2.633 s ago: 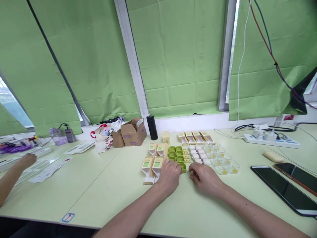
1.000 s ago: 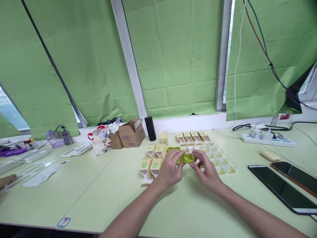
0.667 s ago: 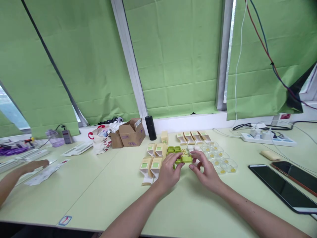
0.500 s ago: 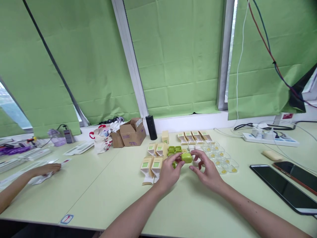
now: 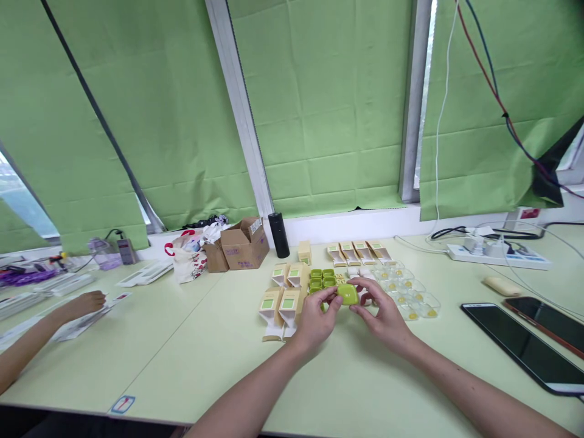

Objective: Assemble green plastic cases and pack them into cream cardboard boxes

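Observation:
A small glossy green case [image 5: 348,294] is held up over the table between both hands. My left hand [image 5: 319,316] pinches its left side with thumb and fingers. On the opposite side, the fingers and thumb of my right hand [image 5: 379,311] close on its right edge. Behind the hands stand several green cases [image 5: 322,277] in rows, partly hidden. Small yellow pieces [image 5: 340,278] lie beside them. Left of these are open cardboard boxes [image 5: 289,302] with green labels. Clear plastic trays [image 5: 410,292] with yellow round pieces spread to the right.
More small cartons [image 5: 360,253] line the back, near a black cylinder [image 5: 278,235] and a brown cardboard box [image 5: 245,244]. At right lie phones [image 5: 524,344] and a power strip [image 5: 499,257]. Another person's hand [image 5: 84,305] handles white sheets at left.
The green case has turned in my hands, so its broad face shows more. My right fingers have come in against it. The other person's hand has shifted slightly left.

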Demonstrator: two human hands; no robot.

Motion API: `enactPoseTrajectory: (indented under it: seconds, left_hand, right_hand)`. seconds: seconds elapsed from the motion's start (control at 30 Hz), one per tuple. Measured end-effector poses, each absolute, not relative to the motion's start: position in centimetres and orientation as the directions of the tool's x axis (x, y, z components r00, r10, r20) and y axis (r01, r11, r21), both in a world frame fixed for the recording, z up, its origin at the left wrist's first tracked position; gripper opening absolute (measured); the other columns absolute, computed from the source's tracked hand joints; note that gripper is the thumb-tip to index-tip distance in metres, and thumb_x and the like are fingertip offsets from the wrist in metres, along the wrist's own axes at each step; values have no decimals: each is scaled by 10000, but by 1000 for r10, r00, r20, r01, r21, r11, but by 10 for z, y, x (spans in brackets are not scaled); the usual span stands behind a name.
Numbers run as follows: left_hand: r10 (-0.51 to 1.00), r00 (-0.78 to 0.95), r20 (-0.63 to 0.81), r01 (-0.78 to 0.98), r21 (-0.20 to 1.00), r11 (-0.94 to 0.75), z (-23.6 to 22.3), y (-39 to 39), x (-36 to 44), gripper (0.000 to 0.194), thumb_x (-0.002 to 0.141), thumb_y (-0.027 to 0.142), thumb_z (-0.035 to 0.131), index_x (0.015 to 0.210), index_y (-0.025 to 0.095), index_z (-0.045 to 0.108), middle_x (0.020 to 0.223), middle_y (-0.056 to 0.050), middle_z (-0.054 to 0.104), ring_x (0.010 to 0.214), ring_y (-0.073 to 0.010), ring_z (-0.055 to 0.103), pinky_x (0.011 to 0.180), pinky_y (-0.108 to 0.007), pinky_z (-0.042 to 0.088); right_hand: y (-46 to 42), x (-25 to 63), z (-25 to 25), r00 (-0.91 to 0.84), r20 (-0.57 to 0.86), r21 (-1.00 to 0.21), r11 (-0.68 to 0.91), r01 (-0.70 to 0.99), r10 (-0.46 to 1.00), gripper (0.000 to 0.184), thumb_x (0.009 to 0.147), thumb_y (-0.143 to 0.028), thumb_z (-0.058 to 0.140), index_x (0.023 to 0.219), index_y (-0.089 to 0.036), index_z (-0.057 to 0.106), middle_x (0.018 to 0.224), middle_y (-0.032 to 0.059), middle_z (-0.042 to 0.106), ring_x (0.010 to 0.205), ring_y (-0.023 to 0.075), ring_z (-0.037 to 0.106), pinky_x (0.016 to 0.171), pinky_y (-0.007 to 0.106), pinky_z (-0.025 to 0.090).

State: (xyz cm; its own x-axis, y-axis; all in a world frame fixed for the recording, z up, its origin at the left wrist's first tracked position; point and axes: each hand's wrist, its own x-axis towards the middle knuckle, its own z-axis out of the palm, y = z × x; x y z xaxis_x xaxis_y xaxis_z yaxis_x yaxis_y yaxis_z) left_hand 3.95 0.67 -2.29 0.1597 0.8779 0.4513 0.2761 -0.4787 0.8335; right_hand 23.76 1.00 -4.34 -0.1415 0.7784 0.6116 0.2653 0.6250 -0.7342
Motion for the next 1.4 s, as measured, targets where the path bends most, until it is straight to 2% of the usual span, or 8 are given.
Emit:
enactPoseTrajectory:
  seconds: [0.13, 0.3, 0.47, 0.73, 0.9, 1.07, 1.2, 1.4]
  left_hand:
    - [809, 200, 553, 386, 714, -584, -23, 7, 32, 394, 1033, 283, 590, 1414, 196, 639, 1219, -119, 769, 1133, -256, 731, 1024, -440, 603]
    - [622, 333, 709, 560, 382, -735, -17, 7, 26, 507, 992, 128, 596, 1479, 266, 557, 1352, -124, 675, 1307, -293, 594, 1119, -518, 537]
    - [476, 481, 737, 616, 102, -781, -13, 6, 25, 611, 974, 23, 551, 1505, 324, 557, 1396, -135, 600, 1296, -300, 545, 1062, -515, 553]
    - [431, 539, 724, 634, -13, -773, -17, 7, 24, 592, 937, -4, 608, 1393, 369, 668, 1373, -117, 565, 1232, -299, 542, 1003, -511, 547]
    - [468, 469, 749, 595, 123, -794, -17, 8, 24, 529, 937, 15, 609, 1384, 297, 647, 1302, -120, 614, 1243, -304, 548, 1038, -521, 533]
    - [640, 248, 727, 471, 487, -736, -16, 11, 25, 501, 892, 53, 681, 1329, 296, 659, 1316, -94, 625, 1296, -293, 549, 1124, -502, 476]
    - [801, 45, 597, 298, 757, -581, -17, 17, 27, 493, 789, 86, 776, 1239, 270, 700, 1276, -76, 665, 1208, -267, 599, 1070, -422, 483]
    - [901, -17, 433, 101, 897, -430, -18, 25, 30, 499, 688, 109, 838, 1160, 228, 728, 1184, -69, 739, 1051, -227, 645, 960, -359, 494]
  right_hand:
    - [12, 239, -44, -116, 583, -773, 593, 227, 804, 387, 944, -349, 678, 1326, -302, 641, 1298, 94, 660, 1012, 243, 674, 818, 390, 616]
    - [12, 239, -45, -110, 595, -767, 604, 216, 796, 385, 945, -367, 686, 1322, -292, 653, 1262, 95, 681, 995, 240, 679, 805, 382, 613]
    - [9, 239, -44, -145, 623, -729, 637, 250, 769, 361, 954, -342, 678, 1312, -293, 670, 1310, 98, 686, 936, 226, 682, 795, 387, 606]
    - [6, 237, -40, -204, 688, -637, 714, 290, 697, 375, 983, -341, 655, 1355, -294, 667, 1259, 116, 717, 993, 266, 656, 762, 402, 594]
    - [8, 241, -42, -216, 692, -606, 717, 345, 689, 382, 1006, -332, 626, 1386, -294, 613, 1275, 109, 700, 1074, 283, 643, 803, 418, 595]
    - [15, 245, -46, -301, 731, -389, 736, 555, 613, 252, 1015, -202, 549, 1241, -238, 655, 1282, 112, 718, 1228, 326, 575, 1026, 524, 512]
    - [15, 242, -47, -432, 625, -211, 673, 709, 651, 349, 942, -58, 529, 1205, -213, 699, 1275, 96, 743, 1284, 329, 552, 1099, 520, 437]
    - [17, 238, -49, -501, 500, -60, 606, 793, 706, 419, 852, -37, 570, 1212, -184, 729, 1316, 117, 732, 1377, 336, 506, 1177, 515, 331]
